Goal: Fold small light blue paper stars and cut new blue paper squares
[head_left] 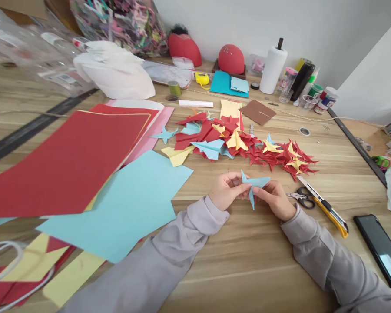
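Observation:
Between both hands, above the table's front middle, is a light blue folded paper star (pixel 258 182) with pointed arms. My left hand (pixel 227 188) pinches its left side between thumb and fingers. From the right, my right hand (pixel 276 199) grips it with the thumb pressed near the star's centre. Just beyond the hands lies a heap of folded red paper stars (pixel 263 152) mixed with yellow and blue ones. A blue paper plane (pixel 209 148) and a yellow folded piece (pixel 177 155) rest at the heap's near left edge.
Right of my hands lie scissors (pixel 303 198), a yellow utility knife (pixel 329 213) with its blade out, and a phone (pixel 381 248). Large red sheets (pixel 68 161) and blue sheets (pixel 127 204) cover the left. Bottles, including a white one (pixel 273 69), stand at the back.

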`<action>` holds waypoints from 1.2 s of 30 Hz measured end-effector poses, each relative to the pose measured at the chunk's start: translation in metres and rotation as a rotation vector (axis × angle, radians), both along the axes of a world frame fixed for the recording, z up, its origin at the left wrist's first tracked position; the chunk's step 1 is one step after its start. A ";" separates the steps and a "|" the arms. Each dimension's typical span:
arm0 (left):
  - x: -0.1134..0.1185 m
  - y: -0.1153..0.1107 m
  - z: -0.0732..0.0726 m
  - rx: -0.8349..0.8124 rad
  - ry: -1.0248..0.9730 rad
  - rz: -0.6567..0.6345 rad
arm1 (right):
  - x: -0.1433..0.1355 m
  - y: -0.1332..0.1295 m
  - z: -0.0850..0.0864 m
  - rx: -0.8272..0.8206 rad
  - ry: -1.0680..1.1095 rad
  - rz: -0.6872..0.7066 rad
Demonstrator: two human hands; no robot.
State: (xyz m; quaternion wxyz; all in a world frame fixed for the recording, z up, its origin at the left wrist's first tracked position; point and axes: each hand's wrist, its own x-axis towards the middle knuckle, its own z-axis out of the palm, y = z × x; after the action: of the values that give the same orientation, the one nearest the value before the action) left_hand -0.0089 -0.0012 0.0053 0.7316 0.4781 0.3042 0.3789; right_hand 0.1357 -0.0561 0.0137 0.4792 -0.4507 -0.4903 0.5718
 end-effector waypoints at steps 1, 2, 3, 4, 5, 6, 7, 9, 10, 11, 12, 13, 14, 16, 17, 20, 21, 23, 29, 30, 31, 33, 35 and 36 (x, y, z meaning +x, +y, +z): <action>0.000 0.000 0.000 0.003 -0.003 0.012 | 0.000 0.000 0.000 0.002 -0.009 0.015; 0.000 0.000 -0.001 0.004 -0.003 0.021 | 0.000 0.000 0.000 0.005 -0.018 0.029; 0.000 0.000 -0.001 0.002 -0.001 0.029 | 0.000 0.000 0.000 0.008 -0.028 0.042; 0.000 0.001 -0.001 -0.001 0.003 0.032 | 0.000 0.000 0.000 0.012 -0.037 0.051; 0.000 0.001 -0.001 -0.007 0.007 0.033 | 0.000 0.000 -0.001 0.015 -0.045 0.056; 0.000 0.001 -0.001 -0.013 0.011 0.032 | 0.000 0.001 -0.001 0.020 -0.052 0.056; 0.000 0.001 -0.001 -0.018 0.013 0.031 | 0.000 0.002 -0.001 0.027 -0.055 0.051; 0.001 0.002 -0.001 -0.018 0.008 0.028 | 0.001 0.003 -0.001 0.044 -0.064 0.034; 0.001 0.003 -0.002 -0.013 0.002 0.027 | 0.001 0.004 -0.002 0.053 -0.067 0.024; 0.002 0.004 -0.003 -0.004 -0.006 0.018 | 0.002 0.004 -0.002 0.060 -0.071 0.017; 0.002 0.004 -0.004 0.010 -0.013 0.011 | 0.002 0.005 -0.002 0.064 -0.075 0.009; 0.003 0.005 -0.006 0.031 -0.015 -0.004 | 0.003 0.005 -0.003 0.065 -0.080 0.001; 0.004 0.006 -0.007 0.054 -0.005 -0.028 | 0.003 0.005 -0.004 0.066 -0.088 -0.005; 0.005 0.007 -0.009 0.093 0.008 -0.039 | 0.004 0.006 -0.006 0.075 -0.103 -0.016; 0.005 0.007 -0.010 0.106 0.011 -0.042 | 0.004 0.006 -0.007 0.079 -0.110 -0.023; 0.007 0.006 -0.013 0.125 0.016 -0.017 | 0.004 0.007 -0.008 0.096 -0.141 -0.038; 0.008 0.006 -0.013 0.122 0.010 -0.007 | 0.004 0.007 -0.008 0.100 -0.151 -0.041; 0.010 0.005 -0.014 0.101 -0.007 0.040 | 0.004 0.008 -0.009 0.104 -0.172 -0.040; 0.013 0.004 -0.014 0.077 -0.027 0.098 | 0.004 0.011 -0.013 0.107 -0.203 -0.069; 0.012 0.004 -0.014 0.078 -0.028 0.106 | 0.004 0.011 -0.015 0.105 -0.204 -0.086; 0.012 0.004 -0.014 0.077 -0.030 0.119 | 0.004 0.012 -0.016 0.101 -0.209 -0.105; 0.011 0.003 -0.014 0.076 -0.034 0.152 | 0.003 0.012 -0.018 0.099 -0.221 -0.136; 0.010 0.003 -0.014 0.078 -0.029 0.182 | 0.003 0.012 -0.020 0.109 -0.234 -0.147; 0.010 0.002 -0.013 0.081 -0.021 0.190 | 0.002 0.012 -0.021 0.115 -0.244 -0.143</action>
State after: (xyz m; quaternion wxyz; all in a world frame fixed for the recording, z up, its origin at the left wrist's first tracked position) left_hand 0.0010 0.0010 -0.0082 0.6755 0.4725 0.3247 0.4636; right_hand 0.1380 -0.0444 -0.0069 0.4808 -0.5222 -0.5434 0.4481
